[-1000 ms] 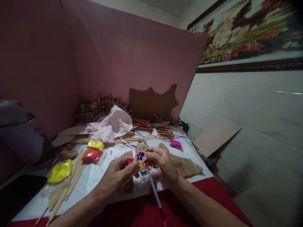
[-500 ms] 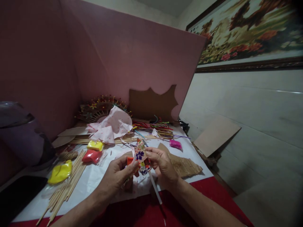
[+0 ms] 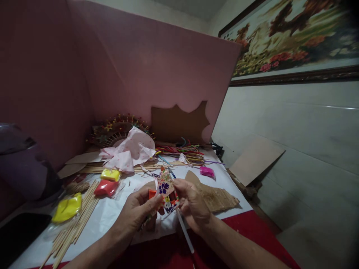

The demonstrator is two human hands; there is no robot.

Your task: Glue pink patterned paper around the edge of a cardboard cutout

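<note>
Between my two hands is a small craft piece (image 3: 165,188) covered in floral-patterned fabric or paper, with dark purple flowers and orange parts. My left hand (image 3: 140,209) pinches its left side, thumb in front. My right hand (image 3: 192,203) has its thumb and fingertips closed on the right edge. A white stick-like thing (image 3: 185,231) slants down below the piece; whether a hand holds it or it lies on the table I cannot tell. Behind the piece shows the tip of a blue tool (image 3: 171,172). The hands hide the underside of the piece.
Bamboo sticks (image 3: 74,228) lie at left, beside bagged yellow clay (image 3: 67,208) and red clay (image 3: 106,188). Torn cardboard (image 3: 218,196) is right of my hands; magenta clay (image 3: 207,172) lies beyond. Pink spotted fabric (image 3: 131,149) and coloured pipe cleaners (image 3: 179,148) are at the back.
Both hands keep hold of the floral piece, which is turned slightly, showing more of a dark opening on its right side. The view has shifted a little.
</note>
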